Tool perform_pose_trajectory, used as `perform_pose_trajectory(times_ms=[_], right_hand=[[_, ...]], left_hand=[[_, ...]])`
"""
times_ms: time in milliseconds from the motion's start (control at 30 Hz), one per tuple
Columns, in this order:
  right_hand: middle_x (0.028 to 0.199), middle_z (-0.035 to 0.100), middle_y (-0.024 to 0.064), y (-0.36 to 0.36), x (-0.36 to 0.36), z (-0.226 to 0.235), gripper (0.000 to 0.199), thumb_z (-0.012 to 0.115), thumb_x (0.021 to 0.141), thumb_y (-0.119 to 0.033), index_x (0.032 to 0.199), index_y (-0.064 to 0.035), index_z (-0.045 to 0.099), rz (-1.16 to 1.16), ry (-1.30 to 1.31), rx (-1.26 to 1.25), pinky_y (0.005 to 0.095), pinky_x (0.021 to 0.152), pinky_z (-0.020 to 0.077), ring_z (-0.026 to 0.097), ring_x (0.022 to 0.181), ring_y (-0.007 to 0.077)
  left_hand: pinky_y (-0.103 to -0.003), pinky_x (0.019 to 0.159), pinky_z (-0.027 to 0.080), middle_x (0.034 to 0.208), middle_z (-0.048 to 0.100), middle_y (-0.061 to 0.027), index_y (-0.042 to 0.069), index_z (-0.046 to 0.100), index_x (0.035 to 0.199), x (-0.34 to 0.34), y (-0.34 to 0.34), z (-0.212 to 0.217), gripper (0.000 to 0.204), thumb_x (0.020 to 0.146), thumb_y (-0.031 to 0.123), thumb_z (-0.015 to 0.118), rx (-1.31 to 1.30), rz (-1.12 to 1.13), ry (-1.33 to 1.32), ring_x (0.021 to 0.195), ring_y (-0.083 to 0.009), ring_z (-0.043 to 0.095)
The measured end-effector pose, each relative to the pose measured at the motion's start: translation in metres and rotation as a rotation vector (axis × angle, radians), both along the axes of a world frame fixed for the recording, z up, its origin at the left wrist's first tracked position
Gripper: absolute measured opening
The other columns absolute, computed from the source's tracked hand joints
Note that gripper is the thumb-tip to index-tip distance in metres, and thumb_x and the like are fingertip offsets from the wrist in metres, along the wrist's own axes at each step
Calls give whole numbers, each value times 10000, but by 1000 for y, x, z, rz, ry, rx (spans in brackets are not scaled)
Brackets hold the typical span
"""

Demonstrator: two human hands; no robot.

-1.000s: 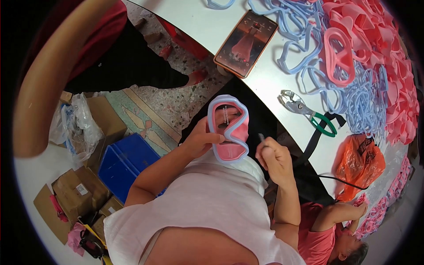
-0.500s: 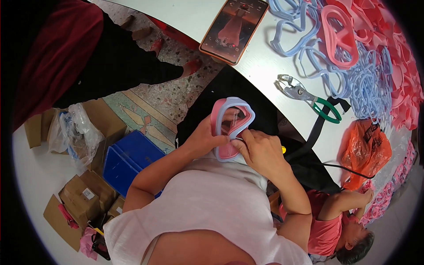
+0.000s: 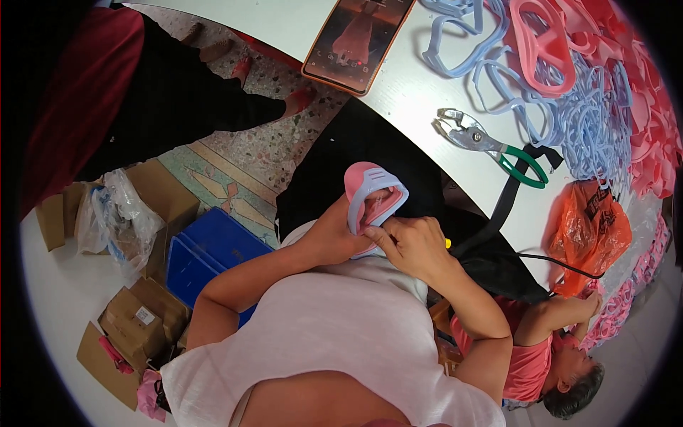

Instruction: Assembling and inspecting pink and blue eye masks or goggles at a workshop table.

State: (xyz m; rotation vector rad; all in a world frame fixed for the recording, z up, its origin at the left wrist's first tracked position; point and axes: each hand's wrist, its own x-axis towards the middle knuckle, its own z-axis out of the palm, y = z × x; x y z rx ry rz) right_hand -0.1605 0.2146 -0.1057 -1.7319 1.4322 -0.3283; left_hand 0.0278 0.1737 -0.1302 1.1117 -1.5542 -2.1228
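A pink plastic frame with a light blue rim [image 3: 370, 196] is held over my lap, tilted on edge. My left hand [image 3: 333, 231] grips it from the left side. My right hand [image 3: 413, 245] presses its fingers against the lower inside of the frame and also holds a small yellow-tipped tool, mostly hidden. Both hands sit close to my white shirt, below the edge of the white table [image 3: 420, 92].
On the table lie a phone [image 3: 358, 39], green-handled pliers [image 3: 491, 146], an orange bag [image 3: 587, 228] and heaps of blue frames [image 3: 569, 107] and pink frames [image 3: 640, 92]. A blue crate [image 3: 203, 249] and cardboard boxes [image 3: 135, 320] stand on the floor at left. Another person [image 3: 548, 341] sits lower right.
The frame has turned from facing me to edge-on and moved lower toward my chest. My right hand came from beside the frame to press into it.
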Motion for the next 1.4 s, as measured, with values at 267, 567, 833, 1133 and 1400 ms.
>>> perform_pose_trajectory(times_ms=[267,567,833,1133,1400], right_hand=[[475,537,56,27,-7,-29,439,665,892,-362,554,-83,629,68,-40,-400,336,372,403,533,372,228],[505,524,28,38,-8,-44,399,695,868,-362,576,-101,620,83,-92,-513,333,368,401,521,381,221],[636,605,40,39,-7,-40,280,712,864,-343,741,-93,685,85,-199,-480,336,391,427,570,467,232],[718,651,57,47,-13,-38,244,739,848,-315,799,-81,695,109,-211,-412,354,426,478,607,512,256],[585,612,98,46,-13,-41,316,698,876,-330,726,-53,698,46,-83,-368,382,450,488,612,491,291]], left_hand=[[-371,956,483,1205,605,-135,38,514,1287,-6,-2,14,570,769,56,751,117,-144,-115,1111,-260,604],[-358,941,492,1149,639,-133,24,548,1230,-8,-9,17,555,735,68,794,216,-252,-187,1061,-253,625],[-355,937,489,1119,651,-139,17,558,1218,-9,-4,8,557,715,44,794,223,-287,-183,1038,-249,628],[-354,946,478,1129,637,-149,16,579,1189,-13,-8,13,505,720,25,765,224,-356,-173,1049,-245,624],[-342,956,470,1154,637,-133,8,562,1228,-17,-7,12,539,729,40,764,203,-239,-137,1064,-220,618]])
